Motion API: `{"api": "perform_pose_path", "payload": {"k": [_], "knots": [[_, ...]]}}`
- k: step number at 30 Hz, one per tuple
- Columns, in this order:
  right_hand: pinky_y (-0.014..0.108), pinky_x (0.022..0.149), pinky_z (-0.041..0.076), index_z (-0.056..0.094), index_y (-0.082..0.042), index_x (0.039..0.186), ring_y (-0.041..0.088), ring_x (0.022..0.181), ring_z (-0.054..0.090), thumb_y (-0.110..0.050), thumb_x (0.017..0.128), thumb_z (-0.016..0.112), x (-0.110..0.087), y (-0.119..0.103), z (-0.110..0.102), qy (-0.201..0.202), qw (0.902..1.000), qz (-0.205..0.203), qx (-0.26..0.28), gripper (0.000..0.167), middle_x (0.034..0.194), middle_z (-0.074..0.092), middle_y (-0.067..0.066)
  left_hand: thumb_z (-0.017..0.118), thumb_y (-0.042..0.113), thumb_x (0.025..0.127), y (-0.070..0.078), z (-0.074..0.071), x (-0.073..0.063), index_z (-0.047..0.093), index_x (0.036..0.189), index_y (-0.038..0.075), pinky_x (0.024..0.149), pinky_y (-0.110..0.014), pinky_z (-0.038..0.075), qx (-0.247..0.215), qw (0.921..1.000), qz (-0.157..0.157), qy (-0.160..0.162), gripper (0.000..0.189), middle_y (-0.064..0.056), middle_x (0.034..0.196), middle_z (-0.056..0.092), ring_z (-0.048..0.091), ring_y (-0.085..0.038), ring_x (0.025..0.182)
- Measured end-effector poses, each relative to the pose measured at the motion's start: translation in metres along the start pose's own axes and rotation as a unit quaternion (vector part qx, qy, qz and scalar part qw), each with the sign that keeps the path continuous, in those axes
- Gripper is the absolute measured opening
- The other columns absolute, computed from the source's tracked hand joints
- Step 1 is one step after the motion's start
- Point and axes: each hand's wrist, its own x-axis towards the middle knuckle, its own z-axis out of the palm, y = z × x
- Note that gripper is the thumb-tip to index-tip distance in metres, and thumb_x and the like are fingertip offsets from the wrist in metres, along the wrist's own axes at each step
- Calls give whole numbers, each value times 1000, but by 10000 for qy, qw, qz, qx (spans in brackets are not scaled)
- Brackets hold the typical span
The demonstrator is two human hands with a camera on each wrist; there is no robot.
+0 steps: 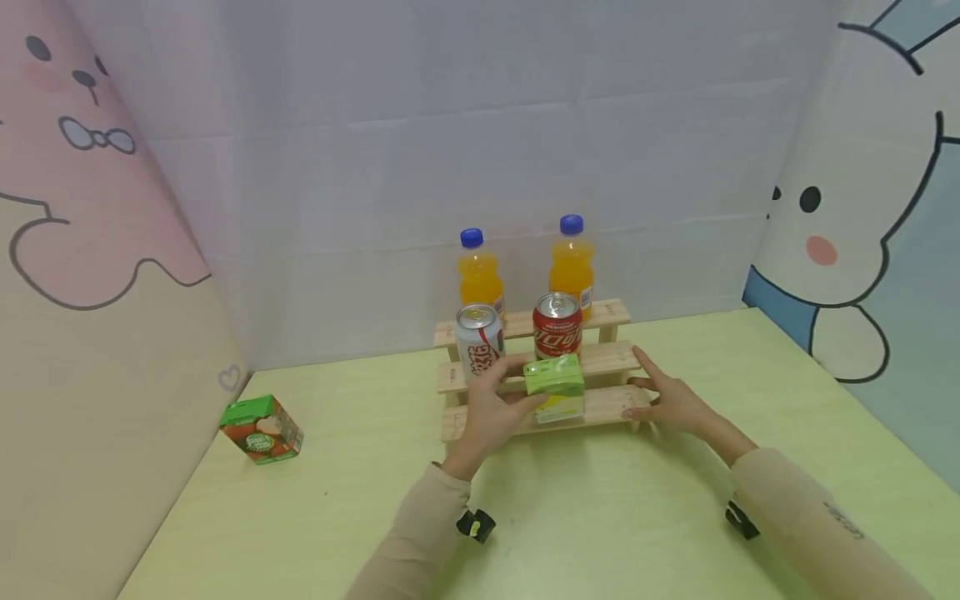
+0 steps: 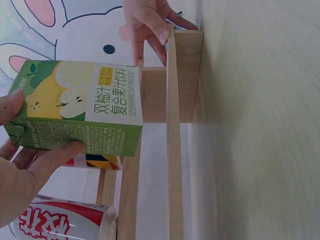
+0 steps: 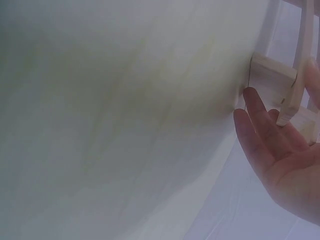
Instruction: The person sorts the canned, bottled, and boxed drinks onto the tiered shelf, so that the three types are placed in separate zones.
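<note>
My left hand grips a green and yellow juice carton, holding it over the lower tiers of a wooden stepped rack. In the left wrist view, the thumb and fingers lie on opposite sides of the carton, its printed front showing. My right hand touches the rack's right end with spread, fairly straight fingers. Behind the left hand, a white and red can stands on the middle tier. A red can stands there too, behind the carton.
Two orange drink bottles with blue caps stand on the rack's top tier. A green and brown carton sits at the left of the pale green table. A white cloth wall rises behind the rack.
</note>
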Motion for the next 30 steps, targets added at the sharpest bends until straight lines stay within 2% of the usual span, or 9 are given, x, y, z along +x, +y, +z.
{"api": "perform_pose_path", "payload": {"k": [7, 17, 20, 25, 30], "knots": [[52, 80, 46, -7, -8, 145, 45, 88, 59, -24, 81, 69, -1, -5, -1, 8, 10000, 38, -14, 101, 128, 42, 31, 67, -15, 71, -5, 13, 4, 53, 105, -14, 77, -35, 52, -217, 9993, -276, -86, 37, -27, 108, 53, 55, -39, 98], [53, 82, 45, -9, -9, 145, 47, 89, 58, -22, 81, 69, -1, -6, -1, -9, 10000, 7, 2, 101, 128, 41, 31, 67, -14, 72, -11, 24, 11, 53, 108, -12, 76, -33, 52, -12, 9987, -468, -180, 38, -24, 109, 54, 54, -38, 99], [53, 81, 45, -8, -9, 145, 48, 90, 57, -21, 81, 69, 0, -6, -1, 6, 10000, 13, -4, 101, 128, 41, 31, 69, -9, 74, -19, 27, 14, 54, 110, -8, 76, -32, 53, 210, 9983, -510, -203, 39, -21, 108, 54, 54, -34, 99], [53, 80, 46, -7, -7, 145, 48, 90, 57, -21, 82, 69, 0, -5, -1, 7, 10000, -18, -14, 100, 127, 42, 32, 72, -1, 75, -39, 33, 18, 56, 113, -2, 73, -25, 52, 693, 9961, -541, -65, 42, -15, 106, 51, 52, -28, 98], [52, 80, 46, -9, -10, 145, 47, 88, 58, -23, 82, 68, 1, -2, -1, -21, 10000, -21, -21, 101, 128, 41, 31, 72, 1, 75, -43, 35, 17, 55, 116, -2, 73, -26, 53, 961, 9950, -267, 96, 45, -15, 104, 50, 51, -27, 96]]}}
